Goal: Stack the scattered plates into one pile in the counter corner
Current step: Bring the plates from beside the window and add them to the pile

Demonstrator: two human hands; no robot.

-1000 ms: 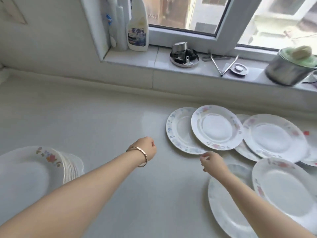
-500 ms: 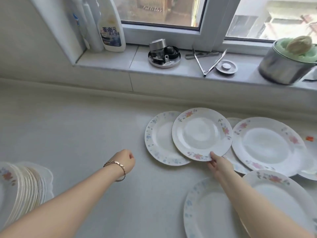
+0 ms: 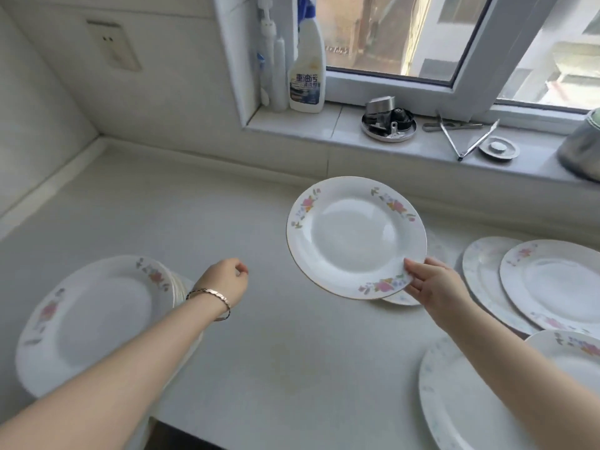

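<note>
The pale, matte stone surface (image 3: 276,368) runs back to a walled corner at the far left. A pile of white floral-rimmed china plates (image 3: 87,319) sits near its front left edge. Several loose white floral plates (image 3: 552,287) lie overlapping along its right side.

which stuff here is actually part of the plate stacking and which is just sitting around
Job: held plate in the right hand; plate pile at left; loose plates at right.
Lying about: spray bottle, tongs, metal dish, pot, all on the windowsill.
</note>
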